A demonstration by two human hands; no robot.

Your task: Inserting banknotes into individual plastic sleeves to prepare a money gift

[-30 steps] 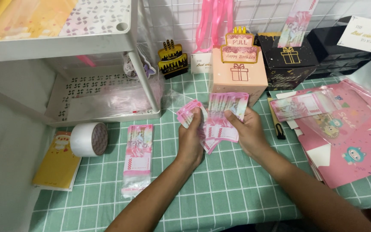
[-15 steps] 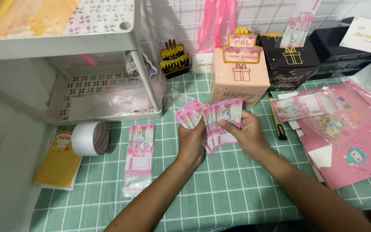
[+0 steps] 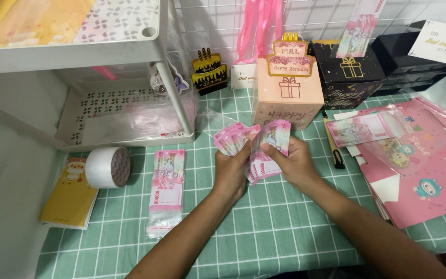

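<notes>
- My left hand [image 3: 232, 173] and right hand [image 3: 291, 164] are both closed on a wad of pink banknotes [image 3: 256, 147], raised just above the green checked tablecloth [image 3: 264, 227].
- The notes are splayed like a fan, my right thumb pressing on the front one, seemingly so each edge can be peeled off singly.
- Left of my grip a sealed bundle of pink notes [image 3: 166, 188] lies flat in clear wrap, near enough to reach.
- Further left a roll of tape [image 3: 108, 167] rests beside a yellow card [image 3: 70, 194].
- Just beyond my fingers stands a peach gift box [image 3: 287, 93] with a cake-shaped topper.
- Right of my grip, pink cartoon-printed sheets [image 3: 419, 170] lie stacked, with a sleeved note [image 3: 362, 129] resting on them.
- Farthest off, a black gift box [image 3: 349, 72] and a white shelf rack [image 3: 125, 103].
</notes>
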